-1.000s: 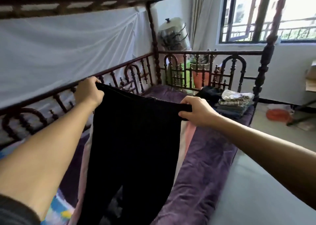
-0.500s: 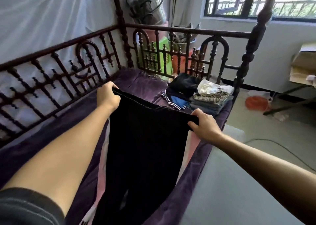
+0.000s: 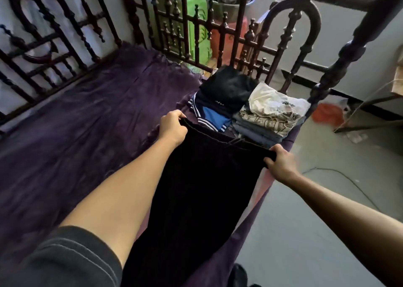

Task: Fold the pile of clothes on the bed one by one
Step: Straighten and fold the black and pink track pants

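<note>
A pair of black trousers (image 3: 202, 190) is stretched by its waistband between my two hands over the near right part of the bed, its legs running down toward me. My left hand (image 3: 173, 126) grips the waistband's left end and my right hand (image 3: 280, 161) grips its right end. Just beyond the waistband, at the bed's far right corner, lie two stacks of folded clothes: a dark one with a blue and white striped piece (image 3: 220, 99) and one topped by a cream patterned garment (image 3: 272, 110).
A purple blanket (image 3: 87, 116) covers the bed. Dark carved wooden rails (image 3: 196, 35) and a corner post (image 3: 340, 57) fence the far and left sides. Grey floor (image 3: 305, 232) lies to the right, with a thin cable (image 3: 353, 184) and an orange object (image 3: 327, 114).
Both hands have lowered the black trousers toward the bed and shifted them right. My view has tipped downward, so the window and pot have left the frame.
</note>
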A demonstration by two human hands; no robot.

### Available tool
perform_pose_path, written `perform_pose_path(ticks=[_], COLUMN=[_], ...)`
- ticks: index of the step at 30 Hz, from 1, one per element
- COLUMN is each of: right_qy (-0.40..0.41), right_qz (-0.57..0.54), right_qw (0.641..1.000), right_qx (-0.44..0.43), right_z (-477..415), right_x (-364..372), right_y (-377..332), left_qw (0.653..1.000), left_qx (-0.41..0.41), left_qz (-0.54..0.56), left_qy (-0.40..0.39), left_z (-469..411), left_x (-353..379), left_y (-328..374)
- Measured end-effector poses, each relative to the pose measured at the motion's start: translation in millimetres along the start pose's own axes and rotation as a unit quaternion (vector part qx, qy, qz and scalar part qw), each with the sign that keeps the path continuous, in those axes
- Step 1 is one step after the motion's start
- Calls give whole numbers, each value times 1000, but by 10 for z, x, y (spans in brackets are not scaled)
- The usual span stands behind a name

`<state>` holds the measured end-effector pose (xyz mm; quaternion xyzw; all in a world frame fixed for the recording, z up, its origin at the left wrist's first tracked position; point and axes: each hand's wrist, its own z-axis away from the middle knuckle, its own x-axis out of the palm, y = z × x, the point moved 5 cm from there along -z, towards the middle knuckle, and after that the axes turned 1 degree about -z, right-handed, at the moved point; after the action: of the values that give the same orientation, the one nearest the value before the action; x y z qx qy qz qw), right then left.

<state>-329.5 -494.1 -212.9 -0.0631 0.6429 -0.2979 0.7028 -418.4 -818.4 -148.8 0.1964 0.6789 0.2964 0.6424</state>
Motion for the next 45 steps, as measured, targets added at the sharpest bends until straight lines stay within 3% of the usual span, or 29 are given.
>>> perform_pose_path(ticks=[7, 11, 16, 20, 26, 30, 36, 38, 42, 45], right_qy=[-101, -216, -304, -366, -435, -412, -390, -390, -322, -277], right_qz=[85, 193, 230, 228, 262, 282, 269, 294, 274, 229], right_qw=[991, 957, 915, 870, 772, 742, 735, 744, 796, 825], right_qx=[29, 26, -131, -240, -382, -448, -485, -456, -434, -436], right_z=[-899, -999, -806, -416, 664, 1377, 2282, 2472, 2576, 2424], right_x=[881, 1407, 1974, 2452, 3238, 3778, 4739, 4955, 4869, 4687], right_y=[490, 657, 44, -590, -1423, -1861, -2225, -2198, -2240, -2693], left_qw=[996, 979, 916, 860, 811, 808, 774, 792, 864, 869], left_qx=[-63, -187, -390, -501, -578, -564, -602, -594, -495, -455], left_qz=[20, -19, -41, -39, -70, -164, -179, -123, -19, 28], left_qy=[-52, -81, -87, -90, -61, -42, -81, -63, 90, 191], left_z=[-401, 42, 1323, 2406, 3717, 4261, 5031, 5195, 5163, 4835], left_x=[900, 1079, 943, 691, 242, -79, -276, -283, -542, -996], left_y=[-371, -1186, -2260, -2779, -3445, -4079, -5073, -5275, -5308, -5381])
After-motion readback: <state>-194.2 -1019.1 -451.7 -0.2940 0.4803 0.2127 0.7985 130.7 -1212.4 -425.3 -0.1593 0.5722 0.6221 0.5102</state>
